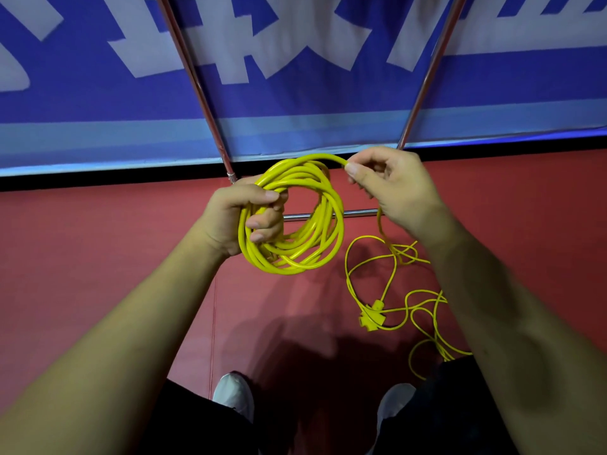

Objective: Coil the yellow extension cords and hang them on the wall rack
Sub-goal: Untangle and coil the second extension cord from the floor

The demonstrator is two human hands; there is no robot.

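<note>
While the left hand (236, 218) clamps its fingers around the yellow coil (292, 218), the right hand (394, 188) pinches the feeding cord (331, 157) just beyond those fingers. Below the right fingers, loose cord (387, 280) lies tangled round a socket block (371, 315); pulling could snag it and spill loops.
</note>
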